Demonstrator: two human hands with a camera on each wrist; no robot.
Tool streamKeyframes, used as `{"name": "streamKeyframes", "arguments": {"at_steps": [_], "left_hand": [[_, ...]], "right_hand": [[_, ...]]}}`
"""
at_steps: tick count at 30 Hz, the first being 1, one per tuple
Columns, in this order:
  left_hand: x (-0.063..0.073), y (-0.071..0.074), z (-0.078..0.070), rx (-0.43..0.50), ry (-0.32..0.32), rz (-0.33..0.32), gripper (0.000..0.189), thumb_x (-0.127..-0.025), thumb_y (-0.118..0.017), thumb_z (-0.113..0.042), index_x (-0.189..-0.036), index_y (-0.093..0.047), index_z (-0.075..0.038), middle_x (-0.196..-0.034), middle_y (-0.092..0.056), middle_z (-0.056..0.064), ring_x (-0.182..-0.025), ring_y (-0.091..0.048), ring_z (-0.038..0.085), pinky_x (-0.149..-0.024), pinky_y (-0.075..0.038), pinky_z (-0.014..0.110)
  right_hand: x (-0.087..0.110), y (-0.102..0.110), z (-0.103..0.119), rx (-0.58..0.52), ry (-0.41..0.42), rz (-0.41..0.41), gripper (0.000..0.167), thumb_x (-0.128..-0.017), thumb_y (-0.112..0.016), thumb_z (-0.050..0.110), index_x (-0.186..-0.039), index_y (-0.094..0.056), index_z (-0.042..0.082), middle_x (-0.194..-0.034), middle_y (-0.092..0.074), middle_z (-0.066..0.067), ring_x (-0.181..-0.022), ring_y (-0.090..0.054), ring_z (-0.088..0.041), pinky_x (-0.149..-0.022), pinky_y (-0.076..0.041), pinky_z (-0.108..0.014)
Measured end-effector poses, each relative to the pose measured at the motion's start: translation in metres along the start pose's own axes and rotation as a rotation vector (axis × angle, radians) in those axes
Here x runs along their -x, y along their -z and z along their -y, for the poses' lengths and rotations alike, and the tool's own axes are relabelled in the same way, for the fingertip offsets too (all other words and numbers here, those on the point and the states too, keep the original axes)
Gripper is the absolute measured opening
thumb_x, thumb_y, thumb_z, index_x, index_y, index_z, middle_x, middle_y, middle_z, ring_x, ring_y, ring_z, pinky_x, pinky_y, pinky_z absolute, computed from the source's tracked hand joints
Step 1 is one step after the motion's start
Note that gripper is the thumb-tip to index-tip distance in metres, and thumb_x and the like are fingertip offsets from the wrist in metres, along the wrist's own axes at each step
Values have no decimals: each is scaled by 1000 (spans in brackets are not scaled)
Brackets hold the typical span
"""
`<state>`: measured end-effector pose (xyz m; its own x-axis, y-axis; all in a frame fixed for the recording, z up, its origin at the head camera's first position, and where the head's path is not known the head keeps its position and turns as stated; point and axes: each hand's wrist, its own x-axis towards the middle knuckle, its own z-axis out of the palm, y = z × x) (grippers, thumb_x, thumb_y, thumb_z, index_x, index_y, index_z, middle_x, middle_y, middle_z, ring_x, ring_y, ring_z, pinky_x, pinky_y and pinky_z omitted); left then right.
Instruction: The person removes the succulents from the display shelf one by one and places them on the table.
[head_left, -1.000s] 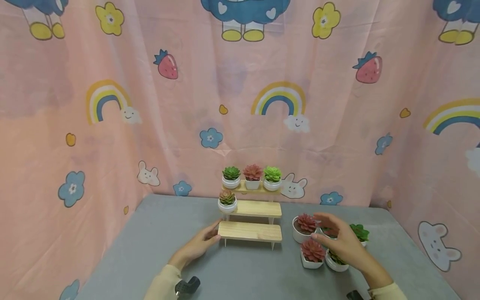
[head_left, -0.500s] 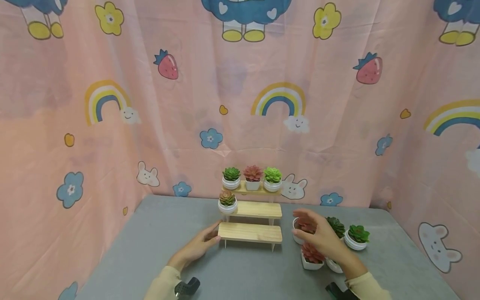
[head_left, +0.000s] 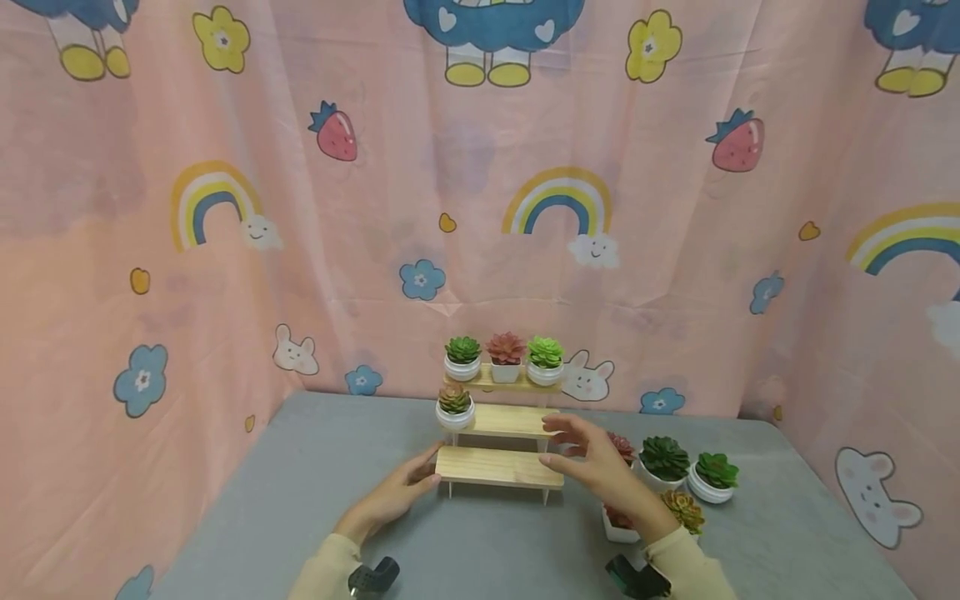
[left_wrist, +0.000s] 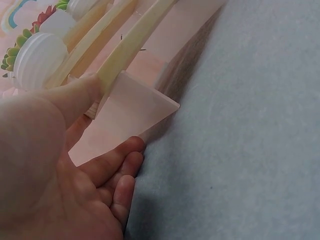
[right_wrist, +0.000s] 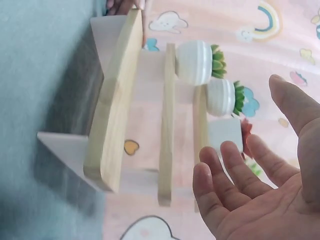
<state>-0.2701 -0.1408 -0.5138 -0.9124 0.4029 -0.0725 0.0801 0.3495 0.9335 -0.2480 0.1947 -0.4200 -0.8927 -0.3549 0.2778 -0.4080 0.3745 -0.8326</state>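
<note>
A three-step wooden display stand (head_left: 498, 467) with clear side supports stands at the table's middle. My left hand (head_left: 393, 493) holds the left end of its lowest step, the thumb on the step's end in the left wrist view. Nothing is in my right hand (head_left: 600, 467); its fingers are spread and loosely bent by the stand's right side. Three small potted succulents line the top step: a dark green one (head_left: 462, 358), a red one (head_left: 506, 356) and a bright green one (head_left: 544, 358). On the middle step's left end sits a brownish-green succulent (head_left: 454, 406).
Right of the stand, more potted succulents stand on the grey table (head_left: 300, 467): a dark green one (head_left: 663, 460), a bright green one (head_left: 714, 477), a yellowish one (head_left: 682, 510) and red ones partly behind my right arm. A pink printed curtain (head_left: 360, 217) hangs behind.
My right hand has moved left, from over the group of succulents to the stand's right side, uncovering the dark green plants. My left hand has stayed at the lowest step.
</note>
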Motion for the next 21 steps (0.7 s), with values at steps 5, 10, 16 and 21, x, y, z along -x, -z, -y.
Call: {"name": "streamKeyframes", "arguments": {"at_steps": [5,10,16,21], "left_hand": [[-1,0,0,2,9,0,66,-104,-53,-42,-162,-26,-25,-157,-41,26,-146,-36,50,-114,-29,72],[-3,2,0,0,11,-7,66,-104,-53,-43,-162,-26,-26,-157,-41,26,-147,-34,50,-115,-28,73],[-3,2,0,-5,11,-9,66,-103,-54,-44,-162,-27,-25,-155,-44,25,-146,-37,49,-114,-29,73],[-2,1,2,-7,14,-9,66,-103,-54,-44,-161,-28,-26,-154,-46,24,-145,-39,48,-114,-30,72]], "right_hand": [[-14,-13,-2,-13,-19,10,54,-94,-73,19,-139,-53,-1,-134,-59,-26,-119,-61,-39,-97,-53,-53],[-29,-25,3,-28,-28,6,54,-93,-74,19,-139,-54,0,-135,-60,-27,-120,-63,-38,-100,-54,-50],[-46,-38,9,-70,-29,26,54,-94,-72,17,-140,-53,-3,-135,-60,-27,-122,-60,-44,-102,-53,-52],[-59,-54,11,-106,-33,18,54,-94,-70,11,-142,-50,-3,-137,-57,-28,-124,-57,-45,-104,-49,-55]]}}
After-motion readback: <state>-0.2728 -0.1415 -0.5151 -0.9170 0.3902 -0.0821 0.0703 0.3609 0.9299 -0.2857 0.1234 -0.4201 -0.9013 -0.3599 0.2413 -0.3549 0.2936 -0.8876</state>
